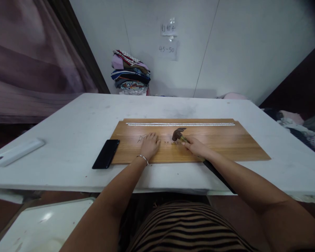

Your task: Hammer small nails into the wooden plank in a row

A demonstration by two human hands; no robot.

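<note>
A long wooden board [225, 145] lies on the white table [76, 126]. My right hand [195, 146] is wrapped round the neck of a hammer [179, 134], just below its dark head, which rests on the board. The long handle runs back under my forearm. My left hand [150, 145] lies flat on the board, fingers together and stretched forward, close to a few small nails [141, 138] at its left. A row of tiny nail heads [167, 142] dots the board between the two hands. A silver bracelet circles my left wrist.
A white strip [181, 124] runs along the board's far edge. A black phone [106, 153] lies beside the board's left end, and a white flat object [17, 151] sits at the table's left edge. Folded clothes [130, 72] are stacked against the wall.
</note>
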